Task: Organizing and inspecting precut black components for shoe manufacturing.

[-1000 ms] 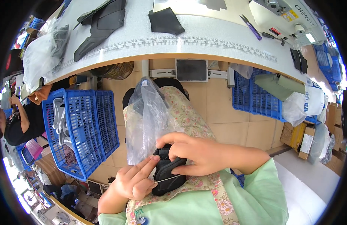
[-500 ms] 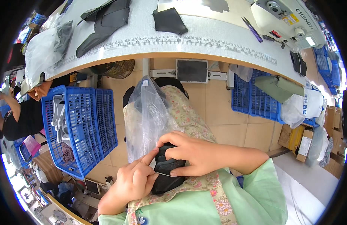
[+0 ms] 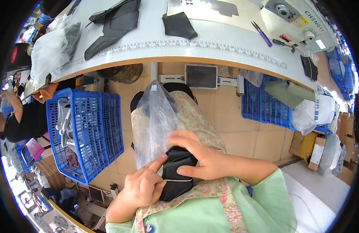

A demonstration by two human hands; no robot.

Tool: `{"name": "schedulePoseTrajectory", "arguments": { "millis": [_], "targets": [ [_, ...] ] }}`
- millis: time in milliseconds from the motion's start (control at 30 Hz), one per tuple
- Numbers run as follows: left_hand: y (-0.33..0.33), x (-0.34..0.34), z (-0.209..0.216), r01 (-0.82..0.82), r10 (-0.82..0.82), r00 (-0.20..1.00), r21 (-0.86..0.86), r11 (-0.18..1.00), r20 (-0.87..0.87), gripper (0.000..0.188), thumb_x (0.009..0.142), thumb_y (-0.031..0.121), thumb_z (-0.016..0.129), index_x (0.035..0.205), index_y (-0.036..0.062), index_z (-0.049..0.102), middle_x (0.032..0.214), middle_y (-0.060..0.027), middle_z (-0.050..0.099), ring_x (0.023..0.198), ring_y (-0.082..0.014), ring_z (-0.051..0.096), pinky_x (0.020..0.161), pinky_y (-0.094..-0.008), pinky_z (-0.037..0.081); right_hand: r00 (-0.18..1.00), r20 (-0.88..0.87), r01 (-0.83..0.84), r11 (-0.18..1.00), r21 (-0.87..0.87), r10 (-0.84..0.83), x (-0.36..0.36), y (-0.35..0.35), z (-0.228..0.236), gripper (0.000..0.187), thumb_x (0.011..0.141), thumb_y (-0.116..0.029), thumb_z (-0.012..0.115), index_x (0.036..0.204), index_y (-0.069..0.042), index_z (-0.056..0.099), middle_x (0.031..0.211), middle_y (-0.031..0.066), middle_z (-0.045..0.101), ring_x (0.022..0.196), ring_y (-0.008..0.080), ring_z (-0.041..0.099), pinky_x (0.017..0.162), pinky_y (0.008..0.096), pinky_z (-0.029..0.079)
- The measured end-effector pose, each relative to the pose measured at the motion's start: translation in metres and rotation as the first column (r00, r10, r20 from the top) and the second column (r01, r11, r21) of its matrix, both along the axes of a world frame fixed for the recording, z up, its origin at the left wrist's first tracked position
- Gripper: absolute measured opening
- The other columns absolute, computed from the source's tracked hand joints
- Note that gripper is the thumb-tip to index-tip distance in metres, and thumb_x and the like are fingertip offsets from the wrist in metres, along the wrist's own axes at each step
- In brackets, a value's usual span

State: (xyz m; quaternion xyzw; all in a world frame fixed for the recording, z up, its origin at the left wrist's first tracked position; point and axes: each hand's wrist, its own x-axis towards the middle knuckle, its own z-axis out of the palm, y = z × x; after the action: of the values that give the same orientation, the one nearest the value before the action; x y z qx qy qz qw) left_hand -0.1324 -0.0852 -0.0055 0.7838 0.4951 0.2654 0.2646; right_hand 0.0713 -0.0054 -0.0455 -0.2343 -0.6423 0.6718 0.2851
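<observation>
A stack of black, soft-looking pieces [image 3: 178, 171] lies in my lap against the apron, with a thin pale band across it. At its left side my left hand [image 3: 143, 185] grips the edge, index finger stretched to the upper corner and thumb near the band. My right hand [image 3: 203, 157] is over the right side, thumb stretched across the pieces and the other fingers raised beyond the top edge, slightly blurred. Just past the stack, a clear plastic bag [image 3: 156, 124] drapes over my legs. How far the left fingers reach under the stack is hidden.
Ahead stands a white worktable [image 3: 148, 52] with a printed ruler edge, black cut pieces [image 3: 179, 25], purple tweezers [image 3: 262, 34] and a sewing machine [image 3: 300, 23]. Blue crates flank me: a left crate [image 3: 84, 136] and a right crate [image 3: 261, 106]. A person [image 3: 26, 118] is at far left.
My right hand's fingers have lifted off the upper part of the black stack and spread, uncovering more of it. My left hand keeps its grip. The whole view has shifted slightly.
</observation>
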Motion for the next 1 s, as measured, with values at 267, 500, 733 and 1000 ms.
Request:
{"name": "schedulePoseTrajectory", "arguments": {
  "millis": [267,500,733,1000],
  "targets": [
    [-0.001,-0.013,-0.003,-0.104,0.104,0.979,-0.012,0.995,0.175,0.026,0.078,0.021,0.066,0.088,0.0024,0.051,0.101,-0.0204,0.064,0.073,-0.0241,0.066,0.058,-0.0308,0.051,0.908,0.124,-0.371,0.907,-0.2,0.399,0.01,0.021,0.003,0.058,0.076,-0.032,0.071,0.124,-0.008,0.049,0.116,0.0089,0.052,0.112,0.0238,0.048,0.096,0.0347,0.037],
    [-0.005,-0.027,0.019,-0.48,0.503,0.863,-0.362,0.799,-0.033,0.053,0.061,0.026,0.078,0.101,-0.0028,0.057,0.102,-0.0097,0.053,0.071,-0.0145,0.049,0.058,-0.0237,0.039,0.807,-0.052,0.505,0.731,-0.459,-0.589,0.051,0.104,-0.005,0.05,0.078,-0.02,0.067,0.123,-0.005,0.049,0.119,0.0087,0.052,0.112,0.0204,0.048,0.095,0.0322,0.039],
    [0.029,-0.025,0.059,-0.195,0.083,0.935,-0.302,0.933,-0.346,0.074,0.049,0.012,0.078,0.116,-0.0045,0.052,0.128,-0.0171,0.041,0.1,-0.0313,0.047,0.085,-0.0372,0.043,0.381,0.241,0.768,0.451,0.455,-0.893,0.09,0.213,0.003,0.068,0.078,-0.037,0.069,0.125,0.007,0.045,0.116,0.0229,0.055,0.11,0.0257,0.051,0.096,0.0317,0.037],
    [0.036,-0.039,0.049,-0.192,0.136,0.957,-0.21,0.959,-0.256,0.014,0.071,0.003,0.067,0.082,-0.0038,0.062,0.101,-0.0135,0.059,0.082,-0.0311,0.055,0.077,-0.0355,0.047,0.625,-0.038,0.628,0.474,0.617,-0.78,0.023,0.103,0.029,0.029,0.082,-0.016,0.064,0.105,0.0,0.058,0.099,0.0132,0.061,0.085,0.0267,0.058,0.078,0.0371,0.047]
  ]
}}
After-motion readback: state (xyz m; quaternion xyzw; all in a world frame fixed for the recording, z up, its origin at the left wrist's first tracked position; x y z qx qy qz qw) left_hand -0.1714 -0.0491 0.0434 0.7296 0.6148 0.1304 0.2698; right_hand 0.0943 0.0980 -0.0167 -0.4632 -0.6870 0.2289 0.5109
